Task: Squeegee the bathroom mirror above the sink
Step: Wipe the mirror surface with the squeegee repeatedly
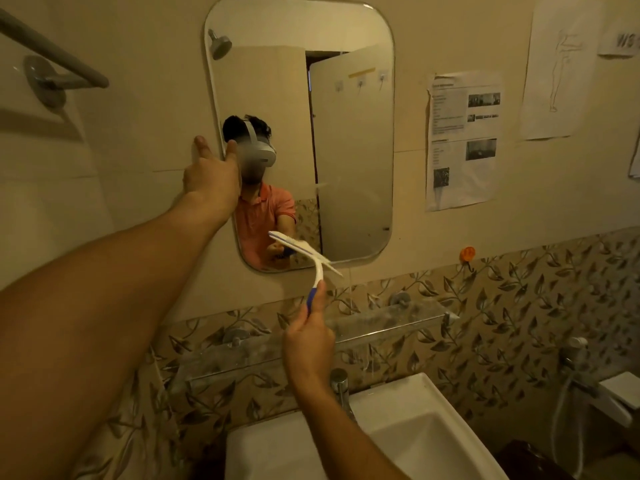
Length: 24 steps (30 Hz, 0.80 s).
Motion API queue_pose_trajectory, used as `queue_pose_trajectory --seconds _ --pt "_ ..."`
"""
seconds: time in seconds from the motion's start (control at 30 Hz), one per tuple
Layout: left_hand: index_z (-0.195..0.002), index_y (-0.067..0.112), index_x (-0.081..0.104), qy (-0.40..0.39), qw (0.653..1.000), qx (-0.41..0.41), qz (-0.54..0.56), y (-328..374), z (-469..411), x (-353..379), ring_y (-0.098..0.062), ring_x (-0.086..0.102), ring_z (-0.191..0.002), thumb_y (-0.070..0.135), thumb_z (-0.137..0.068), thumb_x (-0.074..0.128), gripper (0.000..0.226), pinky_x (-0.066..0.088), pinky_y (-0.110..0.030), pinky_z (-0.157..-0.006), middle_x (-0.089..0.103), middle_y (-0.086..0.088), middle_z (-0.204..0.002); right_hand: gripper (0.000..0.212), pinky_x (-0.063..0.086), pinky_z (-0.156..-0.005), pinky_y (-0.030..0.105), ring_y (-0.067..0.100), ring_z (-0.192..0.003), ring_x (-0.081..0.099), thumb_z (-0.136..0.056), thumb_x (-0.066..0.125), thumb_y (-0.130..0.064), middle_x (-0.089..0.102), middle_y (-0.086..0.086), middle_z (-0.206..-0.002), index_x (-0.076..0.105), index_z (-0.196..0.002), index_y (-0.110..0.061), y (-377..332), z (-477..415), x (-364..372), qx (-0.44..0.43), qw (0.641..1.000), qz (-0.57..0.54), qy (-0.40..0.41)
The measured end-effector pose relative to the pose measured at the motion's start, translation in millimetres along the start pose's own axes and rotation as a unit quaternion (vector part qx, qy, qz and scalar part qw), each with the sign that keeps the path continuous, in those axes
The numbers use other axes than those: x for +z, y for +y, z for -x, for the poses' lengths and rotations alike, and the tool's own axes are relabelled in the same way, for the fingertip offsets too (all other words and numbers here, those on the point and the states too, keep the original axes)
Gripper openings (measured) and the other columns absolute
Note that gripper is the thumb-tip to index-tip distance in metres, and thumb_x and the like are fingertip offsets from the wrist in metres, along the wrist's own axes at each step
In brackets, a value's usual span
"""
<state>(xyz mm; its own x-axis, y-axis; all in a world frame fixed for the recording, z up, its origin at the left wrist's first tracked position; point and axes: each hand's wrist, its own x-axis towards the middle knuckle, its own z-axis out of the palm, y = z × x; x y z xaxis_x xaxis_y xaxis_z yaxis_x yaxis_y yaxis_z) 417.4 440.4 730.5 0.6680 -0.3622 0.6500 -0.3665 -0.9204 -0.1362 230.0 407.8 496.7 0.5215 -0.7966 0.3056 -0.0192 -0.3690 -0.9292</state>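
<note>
The mirror (pixel 346 150) loses its top rim at the upper edge of the frame, and the left hand (pixel 211 174) covers part of its left rim. The squeegee (pixel 304 251) has most of its blue grip buried in the right hand (pixel 308 344). Print on the papers (pixel 462 140) at right is too small to read. The sink (pixel 415 427) is cut off at the bottom, the towel rail (pixel 52 46) at upper left.

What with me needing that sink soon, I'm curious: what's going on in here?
A person is squeegeeing the mirror above the sink. Their right hand grips the blue handle of a white squeegee, whose blade lies tilted across the mirror's bottom edge. Their left hand rests against the mirror's left edge, fingers extended, as if steadying it.
</note>
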Motion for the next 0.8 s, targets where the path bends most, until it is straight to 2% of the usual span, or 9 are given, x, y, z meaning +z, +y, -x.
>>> queue_pose_trajectory --seconds 0.07,0.13,0.27,0.37,0.53,0.67,0.8 --pt "-0.16 0.032 0.003 -0.008 1.0 -0.001 0.007 -1 -1 1 -0.05 0.054 -0.119 0.024 -0.103 0.054 0.077 0.054 -0.05 -0.082 -0.003 -0.031 -0.162 0.062 0.057 -0.057 0.045 0.02 -0.057 0.058 -0.108 0.036 -0.038 0.059 0.006 -0.07 0.0 -0.155 -0.056 -8 -15 -21 -0.06 0.998 0.021 0.019" --pt "-0.16 0.034 0.003 -0.02 1.0 0.0 0.018 -3 -2 -2 -0.051 0.051 -0.122 0.025 -0.102 0.055 0.078 0.053 -0.051 -0.086 -0.005 -0.029 -0.162 0.065 0.055 -0.053 0.046 0.023 -0.054 0.058 -0.108 0.038 -0.035 0.059 0.006 -0.067 -0.002 -0.156 -0.053 -20 -40 -44 -0.141 0.987 0.072 0.04" --pt "-0.16 0.031 0.002 -0.036 0.999 0.005 -0.005 -1 -1 -9 -0.051 0.047 -0.128 0.022 -0.099 0.061 0.086 0.053 -0.051 -0.089 -0.005 -0.033 -0.16 0.075 0.053 -0.051 0.038 0.022 -0.058 0.055 -0.107 0.041 -0.023 0.062 0.008 -0.076 -0.012 -0.157 -0.043 -54 -89 -77 -0.269 0.937 0.221 0.036" --pt "-0.16 0.032 0.003 -0.044 0.999 0.0 -0.001 -2 1 -14 -0.051 0.047 -0.126 0.023 -0.099 0.059 0.083 0.053 -0.052 -0.091 -0.001 -0.032 -0.16 0.086 0.043 -0.049 0.033 0.019 -0.056 0.051 -0.104 0.048 -0.019 0.06 0.007 -0.08 -0.015 -0.157 -0.042 -65 -105 -74 -0.331 0.893 0.304 0.013" --pt "-0.16 0.033 0.003 -0.051 0.999 -0.006 0.005 -1 4 -14 -0.05 0.046 -0.127 0.016 -0.095 0.065 0.091 0.052 -0.051 -0.092 -0.004 -0.03 -0.161 0.092 0.045 -0.047 0.031 0.012 -0.05 0.045 -0.101 0.052 -0.013 0.053 0.005 -0.075 -0.016 -0.159 -0.036 -35 -103 -65 -0.335 0.881 0.335 0.007" --pt "-0.16 0.03 0.001 -0.044 0.999 -0.008 -0.01 2 6 -16 -0.048 0.04 -0.135 0.021 -0.099 0.058 0.084 0.051 -0.049 -0.093 -0.006 -0.031 -0.161 0.104 0.054 -0.046 0.036 0.016 -0.047 0.049 -0.097 0.058 -0.01 0.053 0.006 -0.069 -0.023 -0.156 -0.037 20 -87 -58 -0.331 0.879 0.342 -0.007" --pt "-0.16 0.032 -0.001 -0.051 0.999 -0.013 -0.016 3 9 -21 -0.048 0.046 -0.13 0.015 -0.097 0.058 0.088 0.054 -0.049 -0.088 -0.007 -0.03 -0.162 0.11 0.055 -0.046 0.033 0.015 -0.047 0.049 -0.096 0.061 -0.009 0.054 0.005 -0.071 -0.029 -0.153 -0.039 68 -73 -62 -0.319 0.87 0.372 -0.051"
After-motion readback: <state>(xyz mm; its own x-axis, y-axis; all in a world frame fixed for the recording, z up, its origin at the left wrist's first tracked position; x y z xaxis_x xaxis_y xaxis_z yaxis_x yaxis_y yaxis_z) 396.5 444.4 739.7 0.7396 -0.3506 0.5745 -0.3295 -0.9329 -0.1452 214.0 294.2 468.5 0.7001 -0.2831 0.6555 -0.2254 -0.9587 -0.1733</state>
